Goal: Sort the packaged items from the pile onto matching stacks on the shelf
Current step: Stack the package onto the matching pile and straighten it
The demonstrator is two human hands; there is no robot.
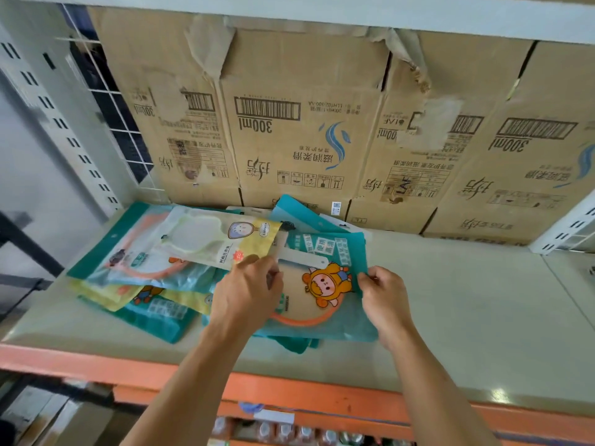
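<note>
A teal package (325,252) with an orange cartoon figure and an orange ring lies on top of a teal stack at the middle of the shelf (467,300). My left hand (248,291) pinches its left edge; my right hand (384,296) pinches its right edge. To the left lies a loose pile: a yellow package (222,235) with a pale mirror shape on top, a teal package with a pink ring (128,249) under it, and more yellow and teal packages (154,312) beneath.
Flattened cardboard boxes (306,140) line the back of the shelf. An orange beam (289,394) runs along the front edge, with bottles (289,434) on the level below. White slotted uprights (64,123) stand at left and right. Bare shelf surface stretches to the right.
</note>
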